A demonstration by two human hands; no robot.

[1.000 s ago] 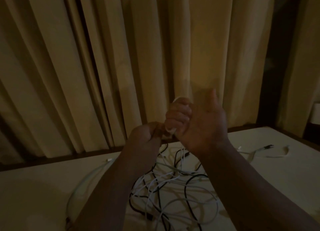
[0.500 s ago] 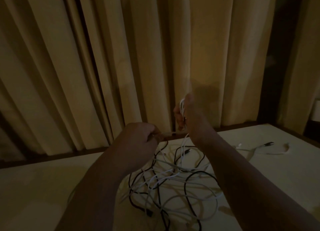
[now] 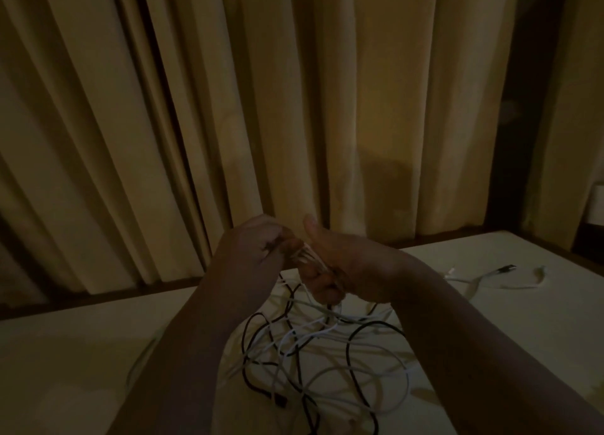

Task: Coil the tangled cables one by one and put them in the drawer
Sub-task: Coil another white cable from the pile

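A tangle of black and white cables (image 3: 313, 359) lies on the pale table (image 3: 65, 362) below my hands. My left hand (image 3: 251, 248) and my right hand (image 3: 340, 271) meet above the pile, both closed on a thin white cable (image 3: 309, 255) that stretches between them. Turns of that white cable wrap around the fingers of my right hand, and its tail drops into the pile. No drawer is in view.
A separate white cable (image 3: 483, 279) with a dark plug lies on the table at the right. Another pale cable (image 3: 137, 366) curves at the left, partly under my forearm. Heavy curtains (image 3: 294, 107) hang just behind the table's far edge.
My right hand came down from its raised position and turned palm-up against my left hand. The white cable between them is now shorter.
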